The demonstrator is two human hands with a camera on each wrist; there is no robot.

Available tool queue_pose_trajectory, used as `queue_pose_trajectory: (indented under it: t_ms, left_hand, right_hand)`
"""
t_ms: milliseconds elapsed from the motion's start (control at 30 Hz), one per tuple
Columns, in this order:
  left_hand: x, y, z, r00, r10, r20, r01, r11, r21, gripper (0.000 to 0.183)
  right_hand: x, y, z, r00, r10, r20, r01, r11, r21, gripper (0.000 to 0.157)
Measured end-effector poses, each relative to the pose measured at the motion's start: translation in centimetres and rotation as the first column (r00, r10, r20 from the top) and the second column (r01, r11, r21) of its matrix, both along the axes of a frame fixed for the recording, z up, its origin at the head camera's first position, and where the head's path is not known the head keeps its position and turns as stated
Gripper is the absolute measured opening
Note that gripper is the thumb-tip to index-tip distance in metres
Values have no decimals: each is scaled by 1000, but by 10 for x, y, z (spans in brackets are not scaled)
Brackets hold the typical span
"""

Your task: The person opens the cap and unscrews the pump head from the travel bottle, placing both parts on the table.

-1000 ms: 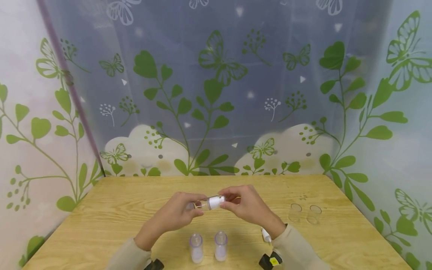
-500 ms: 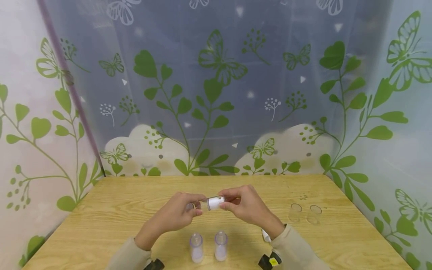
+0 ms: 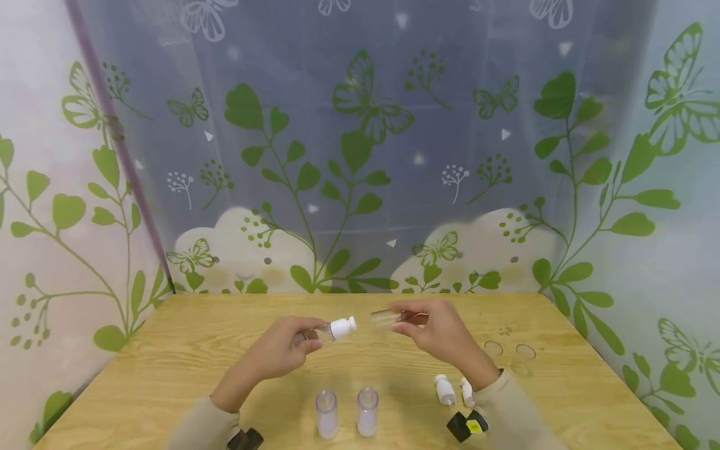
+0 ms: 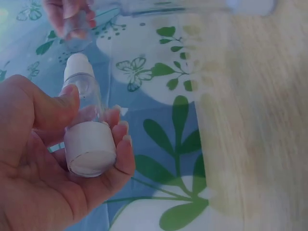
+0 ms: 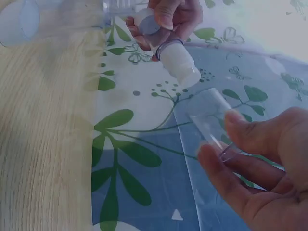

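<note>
My left hand (image 3: 284,350) grips a small clear bottle (image 4: 89,103) fitted with a white pump top (image 3: 342,327). The bottle is tilted, its pump end toward the right hand; a white section at its base shows in the left wrist view. Opposite it, my right hand (image 3: 441,331) pinches a clear cylindrical cap (image 5: 211,115) between thumb and fingers. A short gap separates the cap's end from the pump top, both held above the table. In the head view the cap is blurred.
Two clear bottles (image 3: 327,412) without pump tops stand upright near the table's front. By the right wrist lie two white pump tops (image 3: 444,390). Further right are two clear caps (image 3: 525,353) on the wooden table (image 3: 225,312). A patterned curtain (image 3: 360,187) hangs behind.
The clear cap has come off the pump top, moving right with my right hand. My left hand has drawn left with the bottle. More of the white pump tops on the table now shows.
</note>
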State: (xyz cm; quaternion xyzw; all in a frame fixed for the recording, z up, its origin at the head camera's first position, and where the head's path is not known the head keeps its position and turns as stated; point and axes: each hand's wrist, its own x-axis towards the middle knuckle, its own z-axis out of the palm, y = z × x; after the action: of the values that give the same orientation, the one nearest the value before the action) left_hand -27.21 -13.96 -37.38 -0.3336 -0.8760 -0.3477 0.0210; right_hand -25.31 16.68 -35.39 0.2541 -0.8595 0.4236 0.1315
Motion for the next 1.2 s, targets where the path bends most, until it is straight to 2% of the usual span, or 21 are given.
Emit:
queue_pose_trajectory:
  t_ms: [100, 233, 367, 500, 833, 1200]
  left_hand:
    - [-2, -3, 0, 1000, -4, 12, 4, 999, 33, 38]
    - [-5, -3, -2, 1000, -7, 20, 6, 999, 46, 39]
    - [-7, -4, -5, 1000, 13, 22, -14, 999, 47, 39]
    - [-7, -5, -6, 1000, 18, 19, -19, 999, 44, 39]
    - [-5, -6, -4, 1000, 20, 20, -20, 999, 34, 38]
    - [-5, -7, -3, 1000, 16, 21, -17, 1000, 26, 37]
  right_hand:
    - [-2, 6, 2, 1000, -20, 24, 19, 999, 26, 31]
    - [-3, 7, 2, 999, -3, 39, 1, 999, 47, 31]
    - [-4, 8, 3, 1000, 6, 27, -8, 997, 76, 32]
    - [-3, 14, 5, 1000, -3, 15, 1, 989, 146, 33]
    - [0, 36, 17, 992, -73, 104, 38, 951, 306, 29]
    - [7, 55, 28, 977, -178, 113, 118, 906, 407, 27]
